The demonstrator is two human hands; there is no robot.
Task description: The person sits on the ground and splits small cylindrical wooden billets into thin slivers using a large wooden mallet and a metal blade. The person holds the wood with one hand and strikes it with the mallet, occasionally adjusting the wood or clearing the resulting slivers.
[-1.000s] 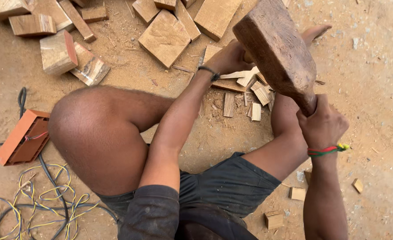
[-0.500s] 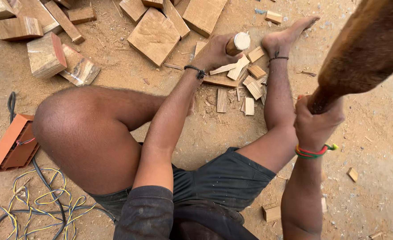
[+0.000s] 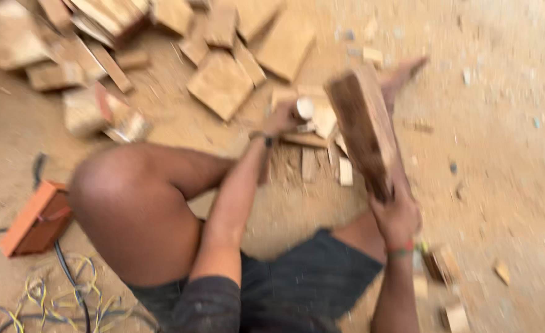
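I sit on sandy ground and the picture is blurred by motion. My right hand (image 3: 397,217) grips the narrow end of a heavy dark wooden mallet (image 3: 363,129), whose broad head is near the top of a pale round tool handle (image 3: 304,108). My left hand (image 3: 280,120) holds that round handle upright over a small pile of thin wood pieces (image 3: 321,151). My right foot (image 3: 402,77) lies just beyond the pile. My bent left knee (image 3: 124,197) is at the left.
Flat square wooden blocks (image 3: 222,83) and offcuts lie scattered at the top. An orange box (image 3: 32,219) and tangled yellow and blue wires (image 3: 50,296) lie at the lower left. Small wood scraps (image 3: 451,317) sit by my right arm.
The mallet, raised high to the right half a second ago, has swung down toward the handle held by my left hand. The view has shifted and blurred.
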